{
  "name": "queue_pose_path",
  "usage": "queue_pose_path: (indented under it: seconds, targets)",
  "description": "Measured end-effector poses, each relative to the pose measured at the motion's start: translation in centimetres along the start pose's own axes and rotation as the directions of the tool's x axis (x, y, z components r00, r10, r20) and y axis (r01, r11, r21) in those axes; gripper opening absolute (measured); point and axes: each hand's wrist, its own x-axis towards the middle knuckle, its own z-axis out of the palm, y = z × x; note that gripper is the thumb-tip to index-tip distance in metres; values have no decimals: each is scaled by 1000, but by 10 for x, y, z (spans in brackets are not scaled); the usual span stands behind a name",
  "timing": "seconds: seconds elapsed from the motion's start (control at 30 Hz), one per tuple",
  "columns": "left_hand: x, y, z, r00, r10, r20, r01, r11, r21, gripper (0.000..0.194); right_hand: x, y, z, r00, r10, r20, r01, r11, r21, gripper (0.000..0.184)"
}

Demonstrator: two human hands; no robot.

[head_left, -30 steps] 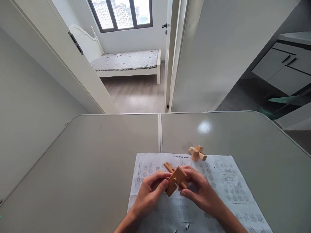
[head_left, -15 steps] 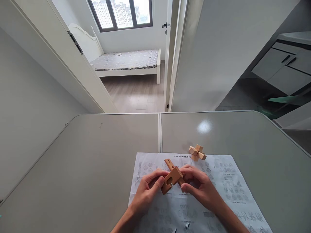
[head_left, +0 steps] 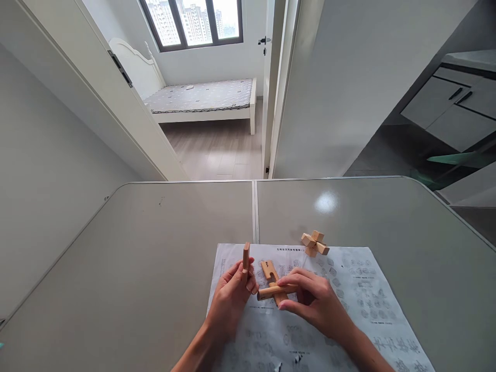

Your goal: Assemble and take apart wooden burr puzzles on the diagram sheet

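Smooth grey-beige worktop (head_left: pixel 116 274) spreading across near scene. White printed paper sheet (head_left: pixel 391 310) lying on it, near side. Left hand (head_left: pixel 228 299) pinching narrow brown wooden piece (head_left: pixel 246 257) upright over sheet's left part. Just right, slotted flat brown wooden bar (head_left: pixel 267 268) tilting, round-ended brown wooden rod (head_left: pixel 267 293) crossing it. Right hand (head_left: pixel 313 294) clamping crossed pair between thumb and fingers; hands working apart. Farther right, pale wooden interlocking-block puzzle (head_left: pixel 315 244) sitting at sheet's far edge.
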Motion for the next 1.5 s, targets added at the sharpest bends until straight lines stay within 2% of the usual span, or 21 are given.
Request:
queue_pose_path:
  seconds: [0.23, 0.43, 0.57, 0.77, 0.93, 1.27, 1.5]
  targets:
    - [2, -1, 0, 1000, 14, -8, -14, 1000, -17, 28, 0, -6, 5, 992, -107, 74, 123, 955, -269, 23]
    - [2, -2, -2, 1000, 7, -5, -7, 999, -31, 30, 0, -10, 8, 981, -173, 89, 194, 907, -374, 32]
    - [2, -2, -3, 1000, 11, -5, -11, 999, -37, 28, 1, -14, 6, 977, -178, 115, 208, 903, -375, 36]
    - [2, -1, 0, 1000, 3, -21, -3, 1000, -31, 31, 1, -14, 4, 982, -147, 116, 177, 930, -322, 24]
    - [1, -1, 2, 1000, 4, -23, -5, 999, -32, 31, 0, -11, 3, 981, -138, 137, 174, 935, -310, 24]
    - [1, -1, 0, 1000, 2, -23, -3, 1000, -17, 31, -4, -1, 5, 981, -170, 94, 192, 924, -331, 23]
    - [1, 0, 2, 1000, 0, -20, 0, 1000, -4, 33, -1, -8, 6, 983, -162, 91, 182, 936, -302, 19]
